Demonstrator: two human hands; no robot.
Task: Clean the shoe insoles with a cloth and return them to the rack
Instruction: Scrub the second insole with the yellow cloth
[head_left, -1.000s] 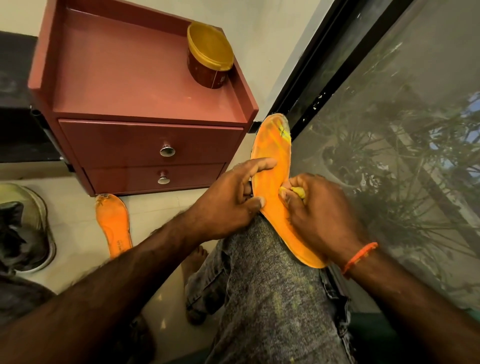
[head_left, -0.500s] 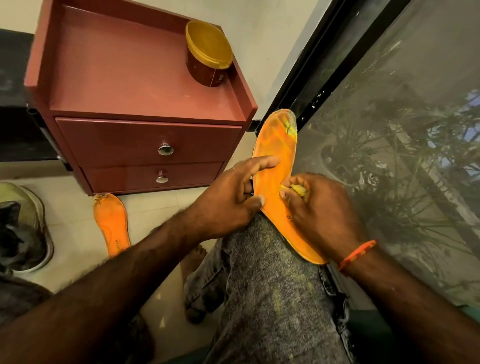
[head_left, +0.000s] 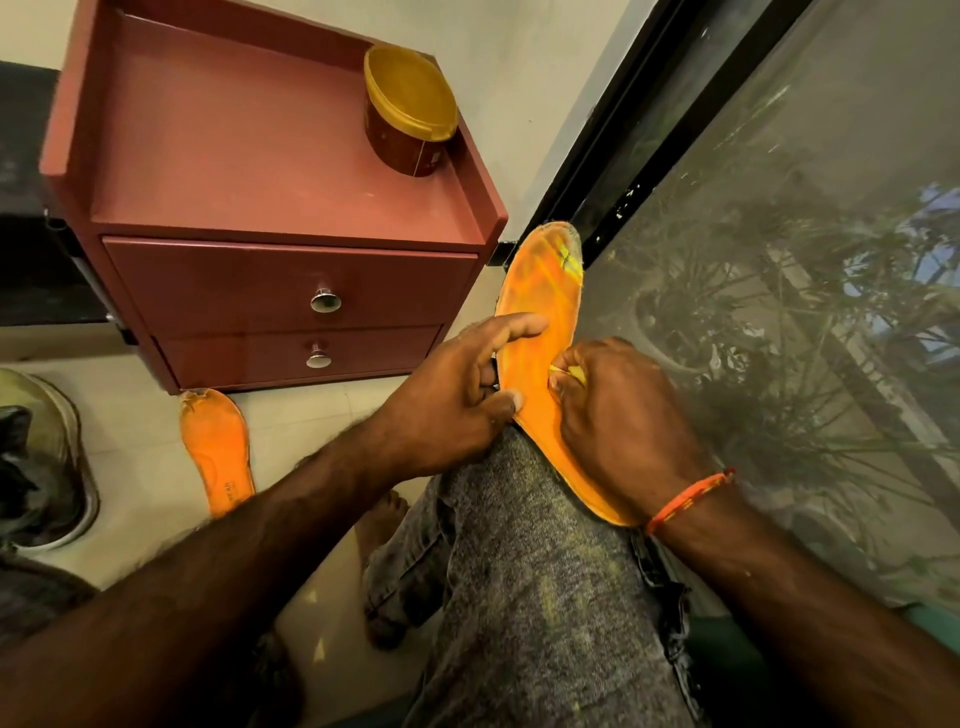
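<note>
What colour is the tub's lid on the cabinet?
Yellow lid, seen in the head view.

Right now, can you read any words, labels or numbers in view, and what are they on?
Floor insole: small dark print near its heel, too blurred to read.
Jar: label on its side, too small to read.
Held insole: no text visible.

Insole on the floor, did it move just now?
No. The floor insole still lies with its tip by the cabinet's bottom left corner.
</note>
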